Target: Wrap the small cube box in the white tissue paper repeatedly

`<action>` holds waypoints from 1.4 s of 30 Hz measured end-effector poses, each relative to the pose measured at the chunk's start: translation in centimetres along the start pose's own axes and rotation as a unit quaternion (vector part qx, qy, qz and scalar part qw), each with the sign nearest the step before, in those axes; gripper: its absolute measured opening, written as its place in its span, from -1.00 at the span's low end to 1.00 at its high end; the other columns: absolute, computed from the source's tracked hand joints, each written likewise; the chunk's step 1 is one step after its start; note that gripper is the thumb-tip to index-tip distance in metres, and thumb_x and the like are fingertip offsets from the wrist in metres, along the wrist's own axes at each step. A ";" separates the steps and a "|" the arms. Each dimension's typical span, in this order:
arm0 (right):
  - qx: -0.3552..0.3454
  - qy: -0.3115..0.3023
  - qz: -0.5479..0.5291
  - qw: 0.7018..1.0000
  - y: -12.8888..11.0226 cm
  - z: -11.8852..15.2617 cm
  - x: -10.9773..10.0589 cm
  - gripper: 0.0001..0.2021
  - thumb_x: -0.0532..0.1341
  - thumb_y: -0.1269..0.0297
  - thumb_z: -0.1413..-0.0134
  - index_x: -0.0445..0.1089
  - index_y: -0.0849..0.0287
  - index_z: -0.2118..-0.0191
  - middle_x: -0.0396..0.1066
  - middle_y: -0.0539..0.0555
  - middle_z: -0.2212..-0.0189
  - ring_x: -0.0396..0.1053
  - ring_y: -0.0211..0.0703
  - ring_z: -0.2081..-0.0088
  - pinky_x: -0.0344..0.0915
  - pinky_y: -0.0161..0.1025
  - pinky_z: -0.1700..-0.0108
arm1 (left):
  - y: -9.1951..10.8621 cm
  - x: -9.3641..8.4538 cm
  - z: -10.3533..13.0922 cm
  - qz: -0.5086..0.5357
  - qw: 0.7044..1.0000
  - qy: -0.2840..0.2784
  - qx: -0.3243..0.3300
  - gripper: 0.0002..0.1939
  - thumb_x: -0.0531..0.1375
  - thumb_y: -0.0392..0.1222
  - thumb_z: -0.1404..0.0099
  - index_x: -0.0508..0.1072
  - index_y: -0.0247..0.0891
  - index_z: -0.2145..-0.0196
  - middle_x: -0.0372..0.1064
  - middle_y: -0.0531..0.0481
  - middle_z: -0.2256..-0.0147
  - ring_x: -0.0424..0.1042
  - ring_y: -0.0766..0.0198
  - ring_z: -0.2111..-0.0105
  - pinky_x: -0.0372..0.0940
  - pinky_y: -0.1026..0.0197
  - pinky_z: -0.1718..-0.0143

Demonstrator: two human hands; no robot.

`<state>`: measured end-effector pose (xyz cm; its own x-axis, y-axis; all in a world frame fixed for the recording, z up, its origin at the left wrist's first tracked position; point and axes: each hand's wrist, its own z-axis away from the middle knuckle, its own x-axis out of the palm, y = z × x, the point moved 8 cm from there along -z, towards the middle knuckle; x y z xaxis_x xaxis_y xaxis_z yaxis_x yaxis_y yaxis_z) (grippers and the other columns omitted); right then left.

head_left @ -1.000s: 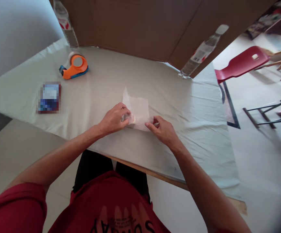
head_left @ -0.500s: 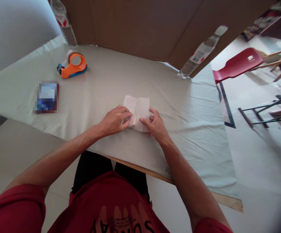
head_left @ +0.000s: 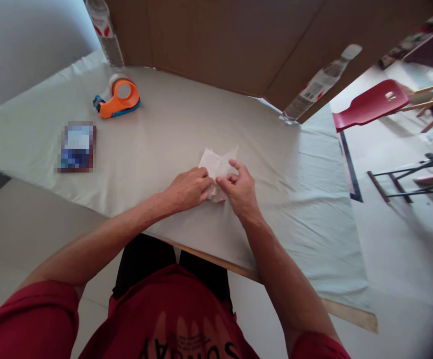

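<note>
A creased white sheet of thin paper, seemingly a tissue (head_left: 213, 160), lies near the table's front edge, its right side lifted and its near part bunched up. My left hand (head_left: 191, 188) is closed on the near left part, fingers curled. On the other side my right hand (head_left: 241, 193) pinches the near right part, thumb towards the left fingertips, with one finger raised off the paper. A small pale bit shows between the fingertips; what it is I cannot make out.
An orange tape dispenser (head_left: 121, 102) and a blurred-out dark packet (head_left: 77, 147) lie on the cloth-covered table (head_left: 164, 119) to the left. Two plastic bottles (head_left: 106, 37) stand against brown cardboard (head_left: 216, 45) at the back. A red chair (head_left: 373, 104) is beyond the right edge.
The flat sheet has been gathered at its near part, and its right side has folded upward. Both hands have closed in, the left shifting right. The view has shifted slightly.
</note>
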<state>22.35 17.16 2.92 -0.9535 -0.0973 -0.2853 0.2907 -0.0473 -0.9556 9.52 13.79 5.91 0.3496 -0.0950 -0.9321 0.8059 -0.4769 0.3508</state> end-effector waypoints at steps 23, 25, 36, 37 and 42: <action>-0.206 -0.128 0.274 0.931 -2.7 1.4 2.1 -0.31 0.14 0.33 -0.07 0.09 0.29 -0.35 0.55 0.27 0.07 0.51 -0.03 0.32 0.46 -0.03 0.19 | -0.8 -0.2 -0.3 0.185 0.979 0.075 -0.035 -0.56 0.13 -0.37 -0.22 0.37 -0.31 -0.08 0.48 -0.18 0.06 0.45 0.14 0.13 0.36 0.10 0.09; -0.219 -0.115 0.317 0.916 -2.9 1.7 2.3 -0.32 0.11 0.32 -0.10 0.07 0.32 -0.35 0.54 0.31 0.05 0.53 0.04 0.27 0.45 0.01 0.18 | -1.1 -0.3 -0.1 0.213 0.971 0.097 -0.051 -0.60 0.14 -0.38 -0.19 0.41 -0.31 0.00 0.50 -0.15 0.09 0.44 0.20 0.22 0.36 0.13 0.11; -0.219 -0.164 0.289 0.917 -3.1 2.1 2.1 -0.29 0.14 0.32 -0.10 0.03 0.23 -0.38 0.53 0.26 0.01 0.49 -0.09 0.35 0.44 -0.10 0.26 | -2.4 0.7 0.2 0.250 0.952 0.105 -0.139 -0.66 0.15 -0.40 -0.17 0.47 -0.28 0.08 0.48 -0.07 0.18 0.36 0.30 0.35 0.34 0.18 0.20; -0.211 -0.176 0.270 0.923 -3.1 2.0 1.9 -0.29 0.14 0.31 -0.11 0.03 0.23 -0.38 0.53 0.25 0.00 0.48 -0.12 0.37 0.44 -0.12 0.27 | -2.5 0.8 0.2 0.249 0.952 0.108 -0.145 -0.63 0.16 -0.41 -0.16 0.46 -0.29 0.05 0.47 -0.08 0.16 0.37 0.29 0.34 0.35 0.17 0.19; -0.207 -0.160 0.306 0.915 -3.1 2.2 2.0 -0.27 0.16 0.32 -0.09 0.01 0.28 -0.39 0.53 0.27 -0.01 0.50 -0.07 0.31 0.43 -0.09 0.21 | -2.4 0.7 0.6 0.265 0.944 0.142 -0.140 -0.65 0.16 -0.40 -0.16 0.47 -0.28 0.07 0.48 -0.06 0.18 0.35 0.32 0.35 0.32 0.21 0.21</action>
<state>19.75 14.92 5.49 -0.5308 -0.2694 -0.8036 0.6440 0.4881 -0.5890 7.56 14.33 4.33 0.8204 0.0013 -0.5717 0.5630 -0.1755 0.8076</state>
